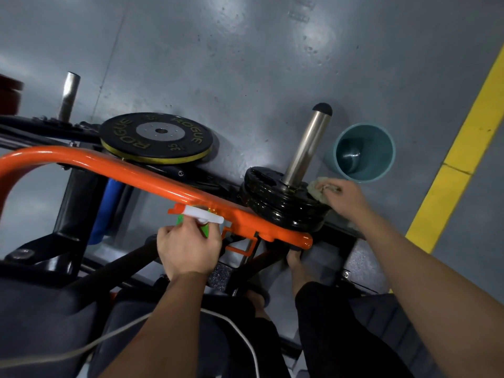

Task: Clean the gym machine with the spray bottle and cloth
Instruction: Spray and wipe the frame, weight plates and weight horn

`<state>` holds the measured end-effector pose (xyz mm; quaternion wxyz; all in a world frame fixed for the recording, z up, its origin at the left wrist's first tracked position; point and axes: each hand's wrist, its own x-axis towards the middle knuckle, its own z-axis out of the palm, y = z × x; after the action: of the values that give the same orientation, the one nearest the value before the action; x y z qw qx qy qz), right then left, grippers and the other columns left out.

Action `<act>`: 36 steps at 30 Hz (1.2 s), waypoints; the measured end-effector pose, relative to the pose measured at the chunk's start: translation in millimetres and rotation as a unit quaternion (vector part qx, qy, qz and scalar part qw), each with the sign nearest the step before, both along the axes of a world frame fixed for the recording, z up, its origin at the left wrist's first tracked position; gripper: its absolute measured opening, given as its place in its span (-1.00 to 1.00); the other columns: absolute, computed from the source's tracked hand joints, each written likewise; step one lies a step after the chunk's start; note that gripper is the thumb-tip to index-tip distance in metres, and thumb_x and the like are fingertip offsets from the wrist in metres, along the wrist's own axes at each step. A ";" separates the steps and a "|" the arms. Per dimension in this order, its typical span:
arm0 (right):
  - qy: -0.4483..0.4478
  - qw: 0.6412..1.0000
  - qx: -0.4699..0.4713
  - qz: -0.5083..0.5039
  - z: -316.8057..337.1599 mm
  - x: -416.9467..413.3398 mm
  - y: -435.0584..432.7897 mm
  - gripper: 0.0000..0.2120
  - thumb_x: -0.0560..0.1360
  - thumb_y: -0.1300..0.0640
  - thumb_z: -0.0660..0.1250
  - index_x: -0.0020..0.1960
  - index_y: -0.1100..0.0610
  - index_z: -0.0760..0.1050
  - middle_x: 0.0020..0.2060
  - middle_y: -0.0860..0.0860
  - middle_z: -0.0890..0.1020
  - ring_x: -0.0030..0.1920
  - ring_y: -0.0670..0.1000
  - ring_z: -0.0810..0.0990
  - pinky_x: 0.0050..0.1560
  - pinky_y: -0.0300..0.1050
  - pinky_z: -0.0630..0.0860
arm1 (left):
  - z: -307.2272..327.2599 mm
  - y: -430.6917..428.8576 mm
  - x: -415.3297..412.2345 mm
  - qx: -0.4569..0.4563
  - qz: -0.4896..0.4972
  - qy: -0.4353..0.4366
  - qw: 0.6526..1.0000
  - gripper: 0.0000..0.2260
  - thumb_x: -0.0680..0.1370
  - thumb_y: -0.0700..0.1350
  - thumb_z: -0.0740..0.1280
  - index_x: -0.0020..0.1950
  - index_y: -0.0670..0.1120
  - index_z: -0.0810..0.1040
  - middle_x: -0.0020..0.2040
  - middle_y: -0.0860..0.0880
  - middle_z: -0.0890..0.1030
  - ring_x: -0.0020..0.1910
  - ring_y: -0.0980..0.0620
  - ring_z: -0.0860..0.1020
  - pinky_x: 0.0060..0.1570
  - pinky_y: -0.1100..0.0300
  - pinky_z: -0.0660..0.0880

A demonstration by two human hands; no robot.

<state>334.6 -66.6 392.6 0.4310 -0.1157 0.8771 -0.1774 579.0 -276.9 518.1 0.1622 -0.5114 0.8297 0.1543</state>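
Note:
My left hand (pixel 188 248) grips a spray bottle (pixel 200 215) with a white and orange head and green body, held against the orange frame tube (pixel 152 184) of the gym machine. My right hand (pixel 345 196) presses a crumpled beige cloth (pixel 316 188) onto the top of a glossy black weight plate stack (pixel 278 203) loaded on a steel sleeve (pixel 306 145). The cloth sits at the stack's right edge, beside the sleeve's base. The bottle's lower body is hidden by my fingers.
A teal bucket (pixel 365 151) stands on the grey floor just right of the sleeve. A black Rogue plate (pixel 156 139) lies behind the orange tube, with another steel post (pixel 69 95) at left. A yellow floor stripe (pixel 463 148) runs along the right. My legs and a white cable (pixel 240 334) are below.

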 end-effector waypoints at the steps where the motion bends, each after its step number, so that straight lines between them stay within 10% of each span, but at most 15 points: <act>1: 0.004 0.999 -0.007 -0.033 -0.2 5.4 3.8 -0.80 0.54 -0.01 0.26 0.00 -0.19 0.66 0.14 0.01 0.66 0.20 0.10 0.58 0.24 0.01 0.48 | 0.2 -0.1 -1.0 -0.001 -0.003 0.000 1.000 -0.71 0.49 0.12 0.15 -0.24 -0.08 0.40 -0.45 0.05 0.30 -0.38 -0.05 0.31 0.04 -0.01 0.31; 13: 0.339 0.934 -0.083 0.069 16.8 63.1 -52.1 -0.68 0.50 0.01 0.22 -0.23 0.16 0.65 -0.22 0.08 0.56 -0.19 0.16 0.46 -0.23 -0.01 0.40 | -6.7 0.7 6.0 -0.028 -0.034 0.018 0.999 -0.62 0.49 0.18 0.06 -0.29 -0.08 0.39 -0.49 -0.01 0.37 -0.47 -0.04 0.31 -0.02 -0.02 0.36; 25: 0.164 0.975 0.061 0.134 35.6 68.2 -180.9 -0.68 0.62 -0.04 0.16 0.14 0.08 0.62 0.09 0.09 0.54 0.14 0.20 0.50 0.00 0.06 0.44 | -7.7 -2.2 5.3 -0.017 -0.033 -0.006 0.999 -0.60 0.49 0.18 0.06 -0.25 -0.11 0.45 -0.41 -0.14 0.57 -0.39 -0.13 0.50 0.05 -0.01 0.32; 31: 0.061 0.994 -0.042 0.080 35.1 36.2 -105.4 -0.81 0.49 -0.14 0.33 0.01 -0.06 0.57 -0.03 0.01 0.65 0.00 0.12 0.62 0.02 -0.02 0.57 | -8.5 -1.6 5.2 -0.024 -0.030 -0.007 0.999 -0.57 0.49 0.18 0.07 -0.23 -0.14 0.50 -0.41 -0.14 0.57 -0.40 -0.10 0.43 0.06 -0.02 0.32; 36: 0.013 0.998 0.045 -0.043 16.9 -1.3 -23.9 -0.76 0.52 -0.02 0.40 0.14 0.04 0.63 0.04 0.12 0.68 0.07 0.18 0.62 -0.02 -0.09 0.47 | -8.8 -1.7 4.6 -0.023 -0.030 -0.006 0.999 -0.61 0.49 0.17 0.08 -0.26 -0.12 0.44 -0.42 -0.14 0.55 -0.41 -0.06 0.37 0.04 -0.02 0.31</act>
<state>333.3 -90.6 409.5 0.4162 -0.0602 0.8940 -0.1545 583.6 -278.6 509.2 0.1594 -0.4911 0.8469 0.1270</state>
